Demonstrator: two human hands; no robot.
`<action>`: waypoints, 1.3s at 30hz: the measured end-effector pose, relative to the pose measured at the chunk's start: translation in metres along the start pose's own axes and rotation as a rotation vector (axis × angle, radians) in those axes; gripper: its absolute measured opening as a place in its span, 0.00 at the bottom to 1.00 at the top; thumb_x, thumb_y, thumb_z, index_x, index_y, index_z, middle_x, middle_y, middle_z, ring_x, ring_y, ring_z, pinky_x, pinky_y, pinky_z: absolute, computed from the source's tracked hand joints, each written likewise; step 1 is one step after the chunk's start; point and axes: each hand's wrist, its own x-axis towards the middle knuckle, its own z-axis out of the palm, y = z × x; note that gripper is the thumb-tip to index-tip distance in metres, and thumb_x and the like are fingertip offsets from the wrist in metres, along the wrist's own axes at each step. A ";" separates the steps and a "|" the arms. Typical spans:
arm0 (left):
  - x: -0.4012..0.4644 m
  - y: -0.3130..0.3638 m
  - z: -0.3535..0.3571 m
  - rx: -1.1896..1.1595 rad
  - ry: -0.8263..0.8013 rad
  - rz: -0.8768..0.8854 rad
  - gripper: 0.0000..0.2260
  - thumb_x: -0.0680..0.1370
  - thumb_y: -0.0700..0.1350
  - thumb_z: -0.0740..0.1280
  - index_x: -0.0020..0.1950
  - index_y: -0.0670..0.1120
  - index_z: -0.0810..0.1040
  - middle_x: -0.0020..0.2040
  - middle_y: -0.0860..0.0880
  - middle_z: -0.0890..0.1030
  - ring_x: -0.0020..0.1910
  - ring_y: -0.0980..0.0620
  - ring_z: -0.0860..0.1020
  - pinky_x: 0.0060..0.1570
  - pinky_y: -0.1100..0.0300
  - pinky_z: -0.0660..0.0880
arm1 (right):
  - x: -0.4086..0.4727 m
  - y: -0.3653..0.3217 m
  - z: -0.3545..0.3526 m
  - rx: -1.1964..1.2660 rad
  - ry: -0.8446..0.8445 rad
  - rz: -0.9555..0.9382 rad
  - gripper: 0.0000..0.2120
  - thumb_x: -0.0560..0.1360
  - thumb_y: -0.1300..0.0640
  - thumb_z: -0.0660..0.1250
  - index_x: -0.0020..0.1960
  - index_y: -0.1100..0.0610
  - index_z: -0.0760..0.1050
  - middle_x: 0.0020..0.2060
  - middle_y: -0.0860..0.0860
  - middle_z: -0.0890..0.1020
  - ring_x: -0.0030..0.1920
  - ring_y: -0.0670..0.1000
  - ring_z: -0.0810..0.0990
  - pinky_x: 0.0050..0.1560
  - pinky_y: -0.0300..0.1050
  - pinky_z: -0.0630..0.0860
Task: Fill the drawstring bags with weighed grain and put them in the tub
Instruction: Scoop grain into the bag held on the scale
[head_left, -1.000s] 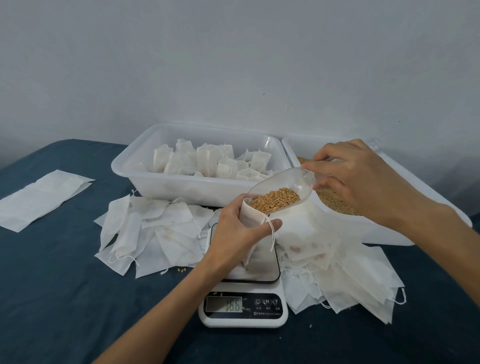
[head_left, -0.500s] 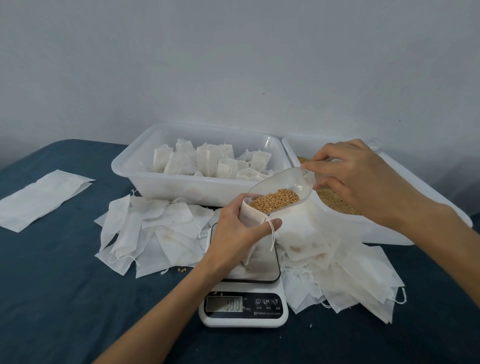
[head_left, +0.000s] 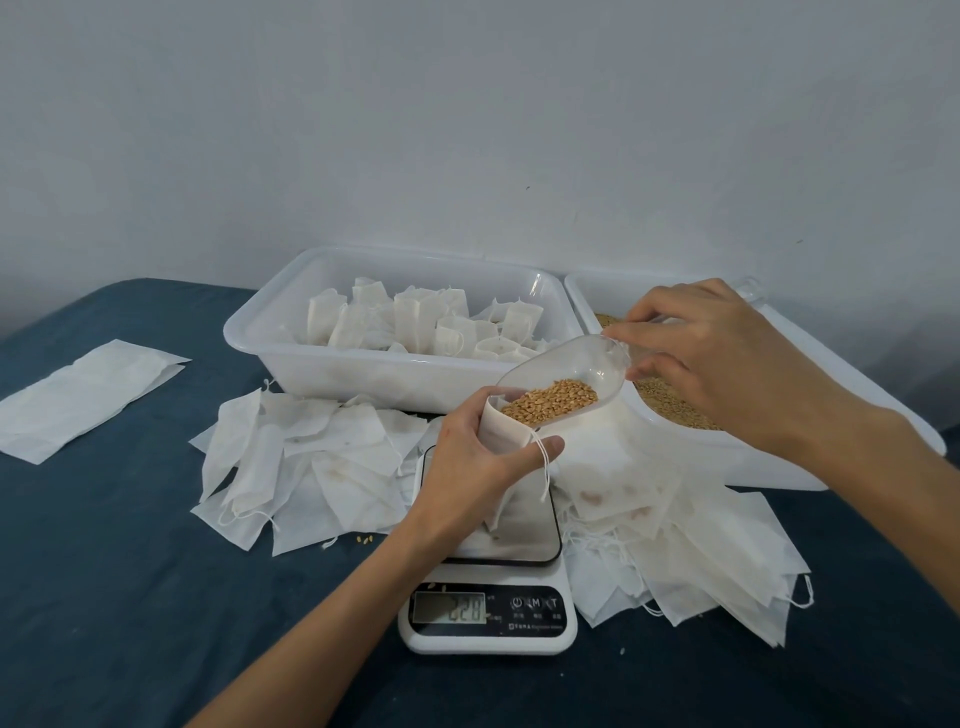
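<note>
Three readings on the scale (head_left: 488, 608) tell the story: its display at lower centre of the frame showed about 166 a second ago, about 188 half a second ago, and now reads about 228, though the digits are faint. Grain (head_left: 550, 405) is leaving the clear scoop (head_left: 566, 379) for the drawstring bag (head_left: 506, 431), which stands on the scale's plate at frame centre. My left hand (head_left: 483, 467) is curled round the bag's neck, thumb across the front, holding the mouth open against the scoop's lip. My right hand (head_left: 711, 358), right of centre, pinches the scoop's handle with thumb and fingers (head_left: 631, 330); neither hand has shifted noticeably. I judge the fill is nearing its target, so the pour needs slowing. The tub (head_left: 363, 374), upper centre, already holds filled bags; the grain bin (head_left: 779, 457) sits just beside it at right. Empty bags (head_left: 322, 457) lie around the scale on the blue worktop (head_left: 130, 571).
</note>
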 end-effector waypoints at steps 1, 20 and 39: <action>0.000 0.000 0.000 0.000 0.000 0.001 0.22 0.65 0.58 0.81 0.57 0.63 0.81 0.58 0.45 0.85 0.57 0.44 0.83 0.59 0.37 0.80 | 0.000 0.000 0.000 -0.004 0.002 -0.006 0.17 0.72 0.66 0.77 0.59 0.56 0.84 0.48 0.51 0.81 0.48 0.59 0.79 0.52 0.60 0.77; 0.002 -0.005 -0.003 -0.038 -0.004 -0.012 0.20 0.68 0.50 0.82 0.58 0.59 0.82 0.50 0.52 0.88 0.50 0.51 0.86 0.54 0.44 0.83 | -0.008 0.013 0.026 0.256 -0.067 0.154 0.15 0.74 0.60 0.76 0.60 0.54 0.81 0.50 0.43 0.80 0.50 0.45 0.78 0.54 0.47 0.77; 0.002 0.001 -0.002 0.011 0.022 0.012 0.20 0.66 0.54 0.79 0.58 0.63 0.82 0.56 0.53 0.85 0.60 0.46 0.82 0.64 0.39 0.77 | -0.029 0.101 0.060 0.102 -0.339 0.863 0.09 0.74 0.59 0.76 0.48 0.62 0.78 0.45 0.54 0.82 0.46 0.54 0.79 0.46 0.49 0.75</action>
